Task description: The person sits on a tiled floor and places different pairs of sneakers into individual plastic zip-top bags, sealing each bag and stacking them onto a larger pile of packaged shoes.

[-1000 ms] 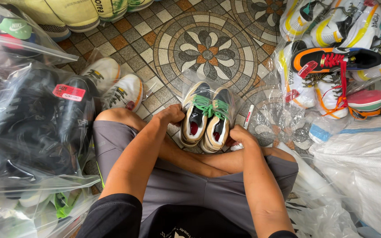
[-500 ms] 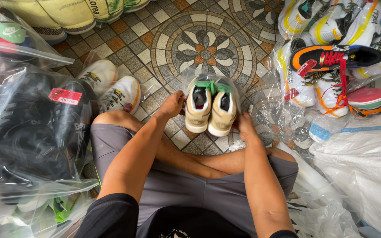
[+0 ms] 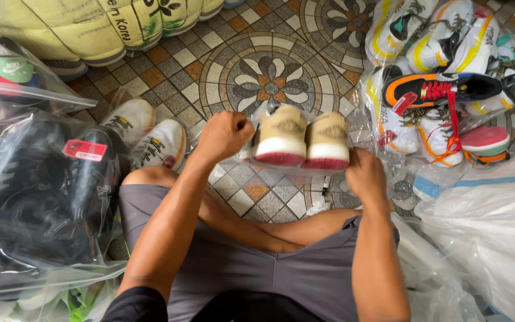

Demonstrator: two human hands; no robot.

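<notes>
Tan sneakers [image 3: 302,138], a pair inside a clear plastic bag [image 3: 353,119], hang between both hands above the patterned tile floor [image 3: 251,71], heels and red soles turned toward the person. Left hand [image 3: 225,134] is fisted on the bag's edge beside the left shoe; right hand [image 3: 366,176] pinches the bag just under the right shoe. Bagged white sneakers [image 3: 150,134] lie beyond the left hand.

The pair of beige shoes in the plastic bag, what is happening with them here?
A person sitting cross-legged on the patterned tile floor holds the pair of beige shoes with red soles, wrapped in a clear plastic bag, heels toward the camera. The left hand grips one side and the right hand the other. More bagged shoes lie around, including a white pair.
</notes>
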